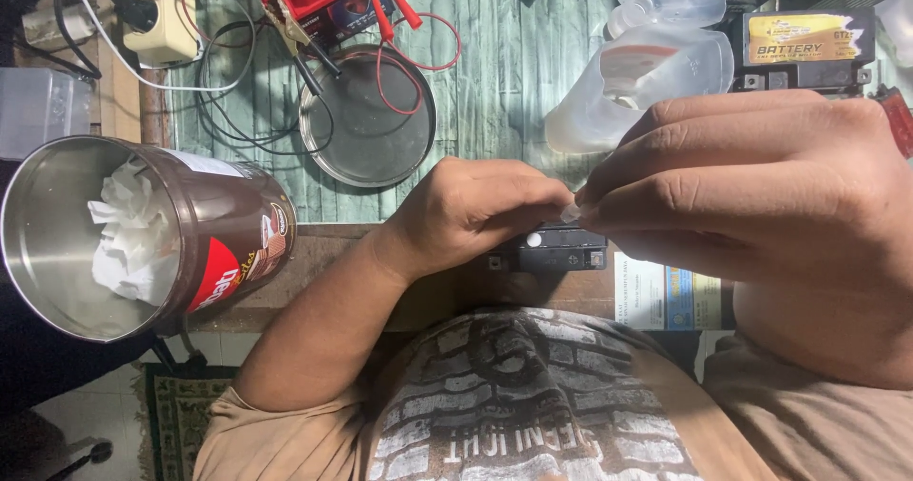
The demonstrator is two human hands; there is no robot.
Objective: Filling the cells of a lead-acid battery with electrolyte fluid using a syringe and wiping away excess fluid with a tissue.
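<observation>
Left hand point(475, 210) closed, holding small black battery point(552, 250). Right hand point(751, 205) pinches tiny clear cap point(571, 214) just above battery. Cap-fitting step; next needs careful, steady aim.

Landmark: round metal tray point(366, 120).

Left and nearer than the tray: brown cylindrical tin point(219, 239), tipped on its side, red-and-white label.

Far right of the tray, top corner: dark box battery point(804, 48), yellow rectangular label.

Right and nearer than the tray: white-and-blue printed sheet point(666, 296), lying flat.
</observation>
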